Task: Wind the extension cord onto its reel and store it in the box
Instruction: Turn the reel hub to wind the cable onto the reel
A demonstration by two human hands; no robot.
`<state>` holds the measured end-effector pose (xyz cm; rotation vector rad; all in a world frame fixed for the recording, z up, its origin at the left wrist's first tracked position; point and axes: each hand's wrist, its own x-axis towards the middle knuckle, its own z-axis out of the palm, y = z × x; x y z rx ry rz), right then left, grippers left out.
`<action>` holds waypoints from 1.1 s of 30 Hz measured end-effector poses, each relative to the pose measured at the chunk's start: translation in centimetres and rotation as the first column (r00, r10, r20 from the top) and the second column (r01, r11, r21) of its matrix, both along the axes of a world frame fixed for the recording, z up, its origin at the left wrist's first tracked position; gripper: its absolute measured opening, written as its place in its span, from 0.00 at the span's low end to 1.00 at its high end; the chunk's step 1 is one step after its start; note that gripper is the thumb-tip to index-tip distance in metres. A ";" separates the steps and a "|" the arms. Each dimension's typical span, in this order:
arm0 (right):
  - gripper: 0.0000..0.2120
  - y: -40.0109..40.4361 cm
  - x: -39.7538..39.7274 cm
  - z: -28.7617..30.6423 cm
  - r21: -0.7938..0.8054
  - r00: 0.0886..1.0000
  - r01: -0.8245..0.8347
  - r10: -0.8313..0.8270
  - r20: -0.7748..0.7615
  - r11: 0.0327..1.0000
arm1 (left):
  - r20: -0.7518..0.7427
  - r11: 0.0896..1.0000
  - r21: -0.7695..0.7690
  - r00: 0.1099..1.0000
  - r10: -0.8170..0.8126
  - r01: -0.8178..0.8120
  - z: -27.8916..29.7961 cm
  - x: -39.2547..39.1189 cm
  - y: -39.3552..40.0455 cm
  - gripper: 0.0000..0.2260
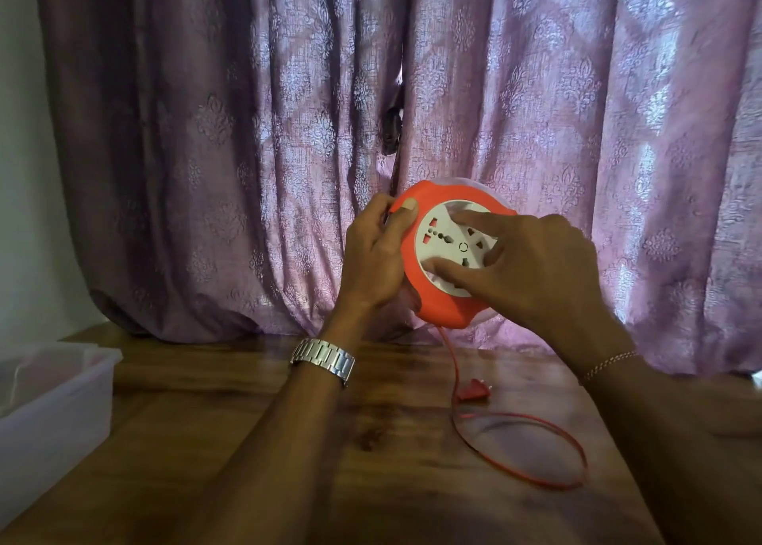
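Left hand [377, 252] grips the round orange plastic cord reel [443, 311] by its rim; right hand [532, 268] presses spread fingertips on its white socket face [447, 239].

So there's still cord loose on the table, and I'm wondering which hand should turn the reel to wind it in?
Probably the right hand: its fingers already rest on the white face of the reel, while the left hand grips the orange rim to steady it. The cord hangs below.

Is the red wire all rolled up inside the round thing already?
No, a long loop of the red cord and its plug lie on the wooden table below the reel.
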<state>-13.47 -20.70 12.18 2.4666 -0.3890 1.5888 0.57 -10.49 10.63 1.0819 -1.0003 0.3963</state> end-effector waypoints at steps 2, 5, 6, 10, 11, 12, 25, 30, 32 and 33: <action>0.35 0.1 -0.3 0.2 -0.035 0.999 0.020 -0.021 -0.033 0.999 | -0.005 1.000 0.009 1.000 -0.015 0.015 -0.1 -0.1 0.1 0.13; 0.28 0.0 -0.7 0.7 -0.116 0.998 -0.049 0.043 -0.047 0.992 | -0.012 1.000 0.022 1.000 -0.010 0.010 -0.1 -0.2 0.3 0.13; 0.23 0.0 -0.8 0.8 -0.138 0.993 -0.107 0.100 -0.061 0.985 | -0.016 1.000 0.017 1.000 -0.011 0.011 -0.1 -0.2 0.3 0.13; 0.14 -0.8 -1.4 1.2 -0.150 0.922 -0.331 0.285 -0.261 0.932 | -0.046 1.000 -0.019 0.999 -0.021 0.020 0.1 0.0 0.3 0.14; 0.19 -0.9 -1.4 1.1 -0.146 0.908 -0.341 0.285 -0.309 0.929 | -0.051 0.999 -0.022 0.998 -0.024 0.023 0.1 0.0 0.3 0.14; 0.24 -0.8 -1.4 1.0 -0.153 0.900 -0.332 0.265 -0.346 0.931 | -0.054 0.999 -0.025 0.998 -0.030 0.029 0.0 0.0 0.4 0.14; 0.22 0.7 -1.3 0.6 -0.255 0.963 -0.099 0.028 -0.270 0.962 | 0.020 1.000 0.005 1.000 -0.013 0.013 -0.2 -0.2 0.0 0.10; 0.27 0.8 -1.5 0.4 -0.163 0.978 -0.073 0.039 -0.206 0.984 | 0.012 1.000 -0.011 1.000 -0.025 0.025 -0.2 -0.4 0.0 0.13; 0.28 0.7 -1.5 0.4 -0.113 0.987 -0.051 0.033 -0.157 0.992 | 0.009 0.999 -0.018 0.999 -0.034 0.034 -0.2 -0.5 -0.1 0.13; 0.29 0.6 -1.4 0.4 -0.093 0.991 -0.045 0.033 -0.130 0.995 | 0.014 0.999 -0.014 0.999 -0.034 0.034 -0.2 -0.6 0.0 0.12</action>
